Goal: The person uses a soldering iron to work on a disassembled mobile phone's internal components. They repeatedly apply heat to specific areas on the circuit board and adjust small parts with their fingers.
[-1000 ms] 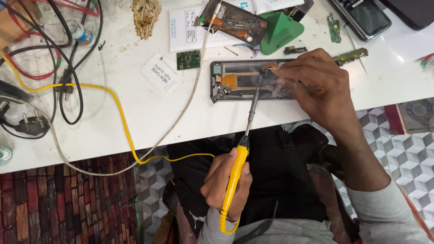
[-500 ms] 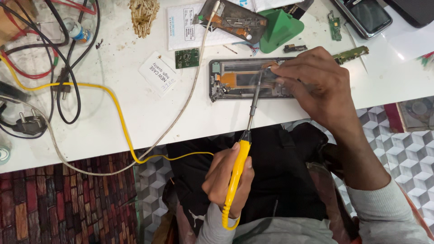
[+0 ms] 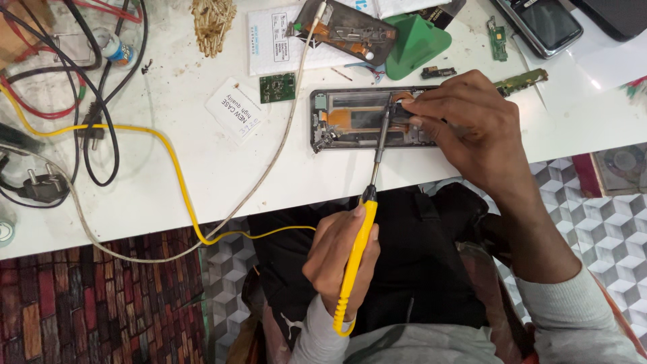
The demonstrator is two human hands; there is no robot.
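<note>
An opened phone (image 3: pixel 350 121) with bare orange flex parts lies flat on the white table (image 3: pixel 202 175). My right hand (image 3: pixel 465 128) rests on its right half, fingertips pinched together at its inside next to the iron's tip; what they pinch is too small to tell. My left hand (image 3: pixel 330 259) is below the table edge, over my lap, gripping the yellow handle of a soldering iron (image 3: pixel 357 249). The iron's metal shaft reaches up across the table edge, and its tip touches the inside of the phone.
The iron's yellow cable (image 3: pixel 168 155) and a grey cable cross the table. Black cords and a plug (image 3: pixel 40 189) lie at the left. Behind the phone are a green stand (image 3: pixel 414 40), a second opened phone (image 3: pixel 347 30), small circuit boards (image 3: pixel 278 87) and paper labels.
Both hands and the iron keep nearly the same pose. The iron's tip stays on the inside of the phone. Only the view has shifted slightly.
</note>
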